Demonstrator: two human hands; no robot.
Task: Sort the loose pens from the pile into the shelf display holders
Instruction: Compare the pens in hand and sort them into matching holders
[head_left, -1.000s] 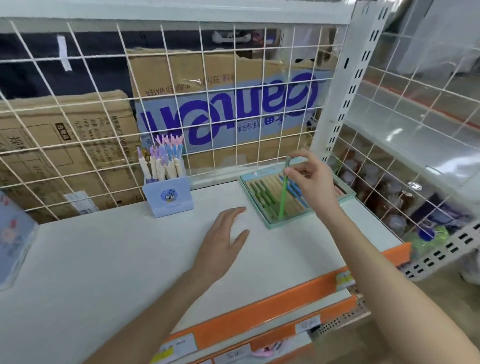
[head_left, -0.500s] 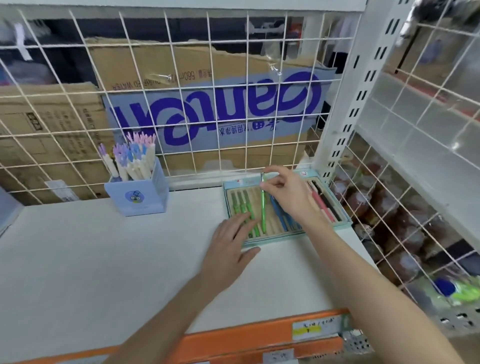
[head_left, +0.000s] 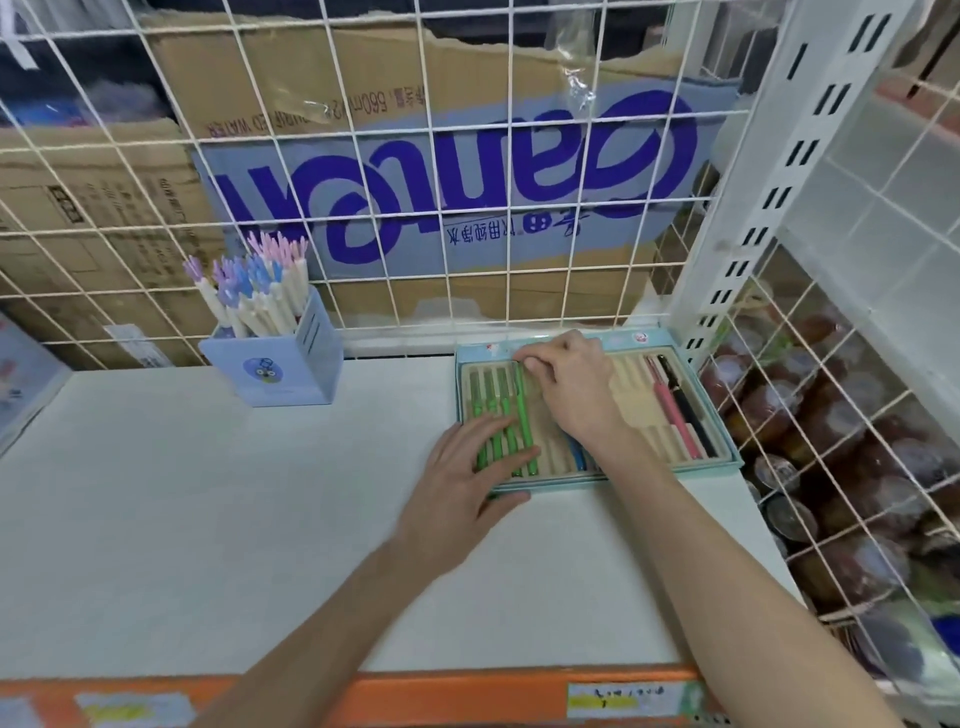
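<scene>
Right hand (head_left: 569, 387) grip pinching slim green plastic pen (head_left: 523, 415) top in teal slotted display tray (head_left: 722, 415); left hand (head_left: 462, 480) lying flat, grip released, fingers pressing the green pens' lower ends.

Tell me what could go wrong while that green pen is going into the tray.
The right hand pinches only the far tip of the green pen, so it may seat crooked across a slot.
The left hand lies flat on the green pens already in the tray; lifting off could drag them out of line.
</scene>
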